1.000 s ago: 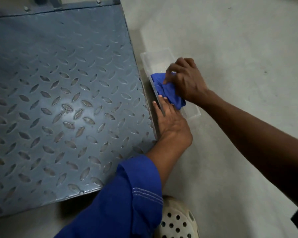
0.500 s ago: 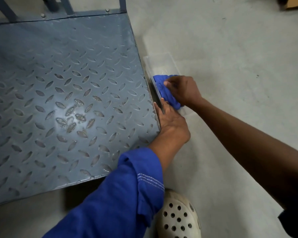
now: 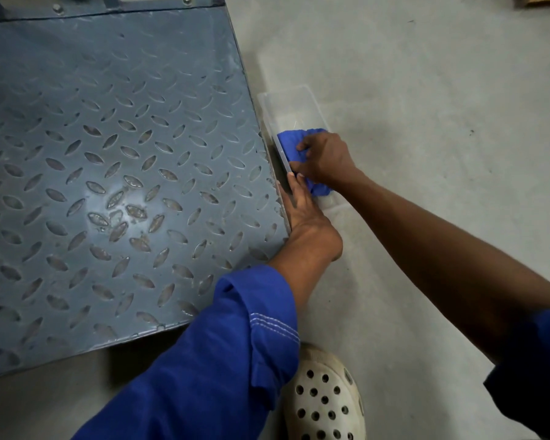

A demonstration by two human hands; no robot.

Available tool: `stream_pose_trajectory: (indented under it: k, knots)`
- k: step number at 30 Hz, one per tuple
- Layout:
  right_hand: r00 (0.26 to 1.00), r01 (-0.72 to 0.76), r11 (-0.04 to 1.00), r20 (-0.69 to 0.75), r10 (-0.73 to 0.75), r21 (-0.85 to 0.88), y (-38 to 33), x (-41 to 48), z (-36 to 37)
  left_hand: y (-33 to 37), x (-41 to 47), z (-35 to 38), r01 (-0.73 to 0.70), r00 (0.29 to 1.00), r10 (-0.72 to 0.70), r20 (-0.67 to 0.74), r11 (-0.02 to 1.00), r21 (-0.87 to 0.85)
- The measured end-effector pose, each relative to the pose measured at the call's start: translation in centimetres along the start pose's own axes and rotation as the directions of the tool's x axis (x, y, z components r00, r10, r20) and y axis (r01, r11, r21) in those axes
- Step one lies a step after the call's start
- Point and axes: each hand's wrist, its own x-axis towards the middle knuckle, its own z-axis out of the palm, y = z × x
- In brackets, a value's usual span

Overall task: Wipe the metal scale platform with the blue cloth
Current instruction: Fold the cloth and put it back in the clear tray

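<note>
The grey metal scale platform, with a raised diamond tread, fills the left of the view on the floor. Beside its right edge lies a clear plastic box holding the crumpled blue cloth. My right hand is inside the box with its fingers closed on the cloth. My left hand lies flat along the platform's right edge, fingertips touching the box's near wall and the cloth; it holds nothing.
Grey concrete floor lies to the right and in front. My foot in a white perforated clog is at the bottom. The platform's upright frame and bolts run along the top edge. A brown object sits top right.
My right hand has pressed down into the box and closed its fingers tighter on the cloth. The left hand stays at the platform's edge. The view has pulled back.
</note>
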Motion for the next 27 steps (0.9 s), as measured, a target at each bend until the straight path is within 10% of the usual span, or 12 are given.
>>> stream_pose_trajectory:
  k: [9,17,22,27]
  knots:
    - [0.993,0.096,0.989,-0.063,-0.103,-0.109,-0.4,-0.1,0.5,0.1,0.5,0.2,-0.017,1.0,0.016,0.021,0.999,0.04]
    - [0.97,0.183,0.972,0.189,-0.154,-0.147,0.8,-0.3,-4.4,-0.2,0.3,0.4,-0.049,0.999,0.049,-0.021,0.999,0.017]
    - [0.938,0.338,0.815,0.236,-0.253,-0.47,4.3,-4.4,-1.6,-0.3,-0.3,0.3,-0.05,0.995,0.05,-0.082,0.999,-0.001]
    - [0.953,0.295,0.852,0.073,-0.293,-0.432,6.1,-5.5,-0.3,-0.3,-0.3,0.1,-0.034,0.991,0.028,-0.133,0.999,-0.039]
